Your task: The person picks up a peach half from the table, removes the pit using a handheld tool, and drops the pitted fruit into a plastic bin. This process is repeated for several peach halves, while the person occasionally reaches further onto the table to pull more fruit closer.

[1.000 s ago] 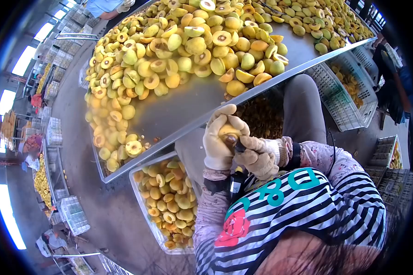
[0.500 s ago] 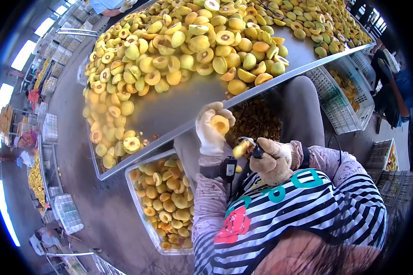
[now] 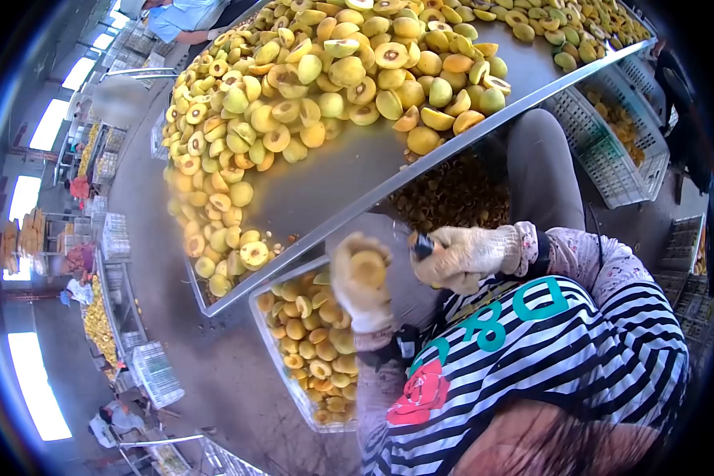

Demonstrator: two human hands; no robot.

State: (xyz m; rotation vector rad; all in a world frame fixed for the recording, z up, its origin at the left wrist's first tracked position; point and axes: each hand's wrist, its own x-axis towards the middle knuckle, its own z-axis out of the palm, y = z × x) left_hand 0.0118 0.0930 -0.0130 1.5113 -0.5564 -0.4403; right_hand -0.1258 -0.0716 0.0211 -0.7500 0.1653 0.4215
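Gloved, my left hand [image 3: 361, 278] holds a yellow halved fruit [image 3: 368, 269], its cut face up, at the near side of the metal table. The hand is blurred by motion. To its right, my right hand [image 3: 460, 258] in a pale glove is closed round a tool with a black handle [image 3: 423, 246]; the tool's metal end is hard to make out. Many halved fruits [image 3: 293, 87] are heaped on the metal table [image 3: 333, 170] beyond my hands. Below my left hand stands a white crate [image 3: 274, 347] full of halved fruit.
Dark brown scraps [image 3: 452, 194] lie below the table edge [image 3: 452, 147], beside my knee [image 3: 543, 159]. Plastic crates [image 3: 583, 147] with fruit stand at the right. A co-worker in a blue top [image 3: 184, 20] is at the upper left; more people and crates fill the far left.
My left hand, still with a fruit half, has moved down from the table edge toward the crate. My right hand has risen slightly, and the yellow piece at its tool is no longer visible.
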